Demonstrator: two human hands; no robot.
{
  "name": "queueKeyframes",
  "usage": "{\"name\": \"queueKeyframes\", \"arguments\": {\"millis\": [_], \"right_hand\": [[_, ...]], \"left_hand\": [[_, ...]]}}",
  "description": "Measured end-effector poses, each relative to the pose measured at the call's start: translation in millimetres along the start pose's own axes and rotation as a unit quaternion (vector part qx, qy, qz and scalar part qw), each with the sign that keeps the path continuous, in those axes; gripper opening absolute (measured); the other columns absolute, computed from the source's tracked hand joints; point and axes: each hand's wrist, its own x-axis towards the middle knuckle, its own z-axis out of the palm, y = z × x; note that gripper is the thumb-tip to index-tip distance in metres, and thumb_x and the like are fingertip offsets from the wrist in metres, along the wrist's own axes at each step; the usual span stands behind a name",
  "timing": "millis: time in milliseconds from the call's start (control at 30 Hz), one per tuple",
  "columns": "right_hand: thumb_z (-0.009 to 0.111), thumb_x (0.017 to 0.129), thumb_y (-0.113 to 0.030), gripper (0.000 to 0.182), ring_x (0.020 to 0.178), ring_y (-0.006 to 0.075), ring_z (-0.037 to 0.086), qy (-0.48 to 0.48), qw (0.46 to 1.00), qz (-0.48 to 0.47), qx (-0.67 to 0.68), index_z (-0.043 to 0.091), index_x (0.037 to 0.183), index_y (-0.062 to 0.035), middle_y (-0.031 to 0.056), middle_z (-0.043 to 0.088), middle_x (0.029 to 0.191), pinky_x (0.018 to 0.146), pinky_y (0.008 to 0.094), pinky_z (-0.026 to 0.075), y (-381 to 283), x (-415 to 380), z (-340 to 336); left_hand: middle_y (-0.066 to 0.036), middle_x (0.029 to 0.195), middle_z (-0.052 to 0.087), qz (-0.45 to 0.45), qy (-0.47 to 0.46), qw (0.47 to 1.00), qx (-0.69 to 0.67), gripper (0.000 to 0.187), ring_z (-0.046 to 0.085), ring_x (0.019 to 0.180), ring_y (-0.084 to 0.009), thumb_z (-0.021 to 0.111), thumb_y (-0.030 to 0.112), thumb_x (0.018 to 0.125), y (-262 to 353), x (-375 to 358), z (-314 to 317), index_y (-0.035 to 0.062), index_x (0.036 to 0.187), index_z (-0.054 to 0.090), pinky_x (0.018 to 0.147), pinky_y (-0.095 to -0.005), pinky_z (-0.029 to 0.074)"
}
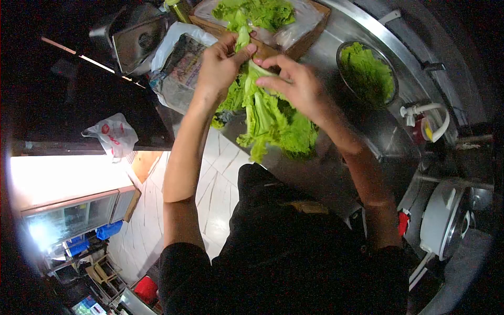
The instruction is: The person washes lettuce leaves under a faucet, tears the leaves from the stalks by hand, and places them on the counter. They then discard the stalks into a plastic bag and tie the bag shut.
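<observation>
Over the counter, my left hand (223, 65) is closed round the upper part of a lettuce (257, 115); its thumb and fingers pinch the pale stems. The green, frilly leaves hang down toward my body. My right hand (296, 86) is beside it, thumb and forefinger curled about a pale leaf rib of the same lettuce. More lettuce leaves (278, 14) lie on a plastic-lined cardboard box (315, 29) just beyond my hands. A round metal bowl (395, 79) to the right holds loose green leaves (367, 71).
A plastic bag with printed contents (181, 68) lies left of my hands, near a metal basin (139, 44). A white hose-like spout (441, 115) stands at the right. A crumpled white bag (113, 136) hangs at the left. A white pot (441, 220) is at lower right.
</observation>
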Motion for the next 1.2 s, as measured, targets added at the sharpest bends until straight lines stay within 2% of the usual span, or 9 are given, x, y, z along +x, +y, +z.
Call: {"name": "queueKeyframes", "arguments": {"millis": [267,367,467,567,767,867,1000,1067,1200], "right_hand": [[0.059,0.08,-0.018,0.013,0.076,0.0258,0.057,0.009,0.94,-0.31,-0.14,0.06,0.086,-0.0062,0.0112,0.058,0.079,0.067,0.032,0.044,2.7,23.9,-25.4],[0.059,0.082,-0.018,0.015,0.067,0.0161,0.054,-0.129,0.982,-0.129,-0.038,0.06,0.084,-0.0036,0.0053,0.057,0.074,0.063,0.0263,0.043,15.0,11.4,-34.5],[0.062,0.081,-0.02,0.02,0.058,0.0135,0.053,-0.051,0.985,0.086,0.139,0.059,0.083,-0.0012,0.0052,0.058,0.073,0.055,0.0256,0.045,52.8,-12.5,-32.1],[0.065,0.08,-0.02,0.024,0.05,0.0143,0.054,0.09,0.981,0.17,-0.022,0.056,0.087,0.0009,0.0064,0.057,0.07,0.045,0.0271,0.046,106.2,-42.3,-15.4],[0.064,0.079,-0.02,0.03,0.056,0.0187,0.059,0.041,0.921,0.388,-0.005,0.052,0.097,0.0021,0.0107,0.057,0.071,0.04,0.0311,0.046,152.8,-68.2,26.9],[0.065,0.079,-0.021,0.031,0.066,0.0202,0.061,0.181,0.957,0.093,-0.206,0.054,0.099,0.0003,0.0112,0.059,0.074,0.049,0.0304,0.048,182.1,-80.1,43.4],[0.064,0.081,-0.022,0.031,0.075,0.0179,0.061,0.148,0.955,0.017,-0.256,0.056,0.103,-0.0021,0.0096,0.062,0.079,0.062,0.028,0.048,103.8,-59.1,23.9],[0.062,0.083,-0.022,0.029,0.077,0.0137,0.06,0.002,0.986,0.107,0.125,0.059,0.101,-0.001,0.0073,0.063,0.084,0.071,0.025,0.046,60.3,-48.8,27.3],[0.061,0.082,-0.019,0.023,0.073,0.0131,0.058,-0.115,0.98,0.077,0.141,0.059,0.092,0.0019,0.0105,0.061,0.077,0.066,0.027,0.046,44.9,-36.9,18.4]], "left_hand": [[-0.001,0.084,0.059,-0.021,-0.053,0.989,-0.134,0.023,0.051,0.073,-0.007,0.049,0.009,0.09,13.1,-1.8,20.9,-0.0006,0.11,0.055,0.069,-0.0193,0.042],[0.001,0.079,0.053,-0.04,-0.102,0.992,-0.066,0.027,0.048,0.069,-0.0062,0.048,0.014,0.09,9.0,-4.8,7.0,0.0007,0.114,0.052,0.063,-0.0192,0.04],[0.001,0.074,0.049,-0.051,-0.116,0.989,-0.08,0.027,0.042,0.061,-0.0071,0.045,0.011,0.091,-6.0,2.5,-18.0,-0.0001,0.115,0.051,0.058,-0.0197,0.038],[-0.001,0.077,0.049,-0.085,-0.109,0.977,-0.162,0.022,0.043,0.061,-0.0098,0.045,0.011,0.091,-19.8,11.7,-34.7,0.0,0.11,0.05,0.058,-0.0218,0.039],[-0.004,0.088,0.055,-0.157,-0.034,0.968,-0.195,0.018,0.055,0.07,-0.0141,0.044,0.014,0.092,-18.6,10.7,-30.8,0.0044,0.107,0.049,0.061,-0.0263,0.05],[-0.005,0.091,0.055,-0.148,-0.014,0.978,-0.148,0.021,0.057,0.072,-0.0149,0.044,0.015,0.092,-16.5,8.3,-31.4,0.0045,0.11,0.047,0.063,-0.0278,0.052],[-0.009,0.091,0.053,-0.109,-0.037,0.961,-0.252,0.023,0.058,0.074,-0.0189,0.043,0.013,0.092,-24.5,12.5,-28.1,0.0026,0.113,0.044,0.07,-0.0346,0.056],[-0.011,0.091,0.053,-0.105,-0.017,0.965,-0.238,0.023,0.059,0.076,-0.0214,0.042,0.013,0.093,-18.5,11.6,-15.1,0.001,0.113,0.044,0.069,-0.0367,0.056],[-0.011,0.093,0.054,-0.146,-0.007,0.967,-0.207,0.025,0.062,0.079,-0.0248,0.039,0.012,0.093,-12.4,11.9,-9.2,-0.0011,0.115,0.042,0.069,-0.0378,0.056]]}}
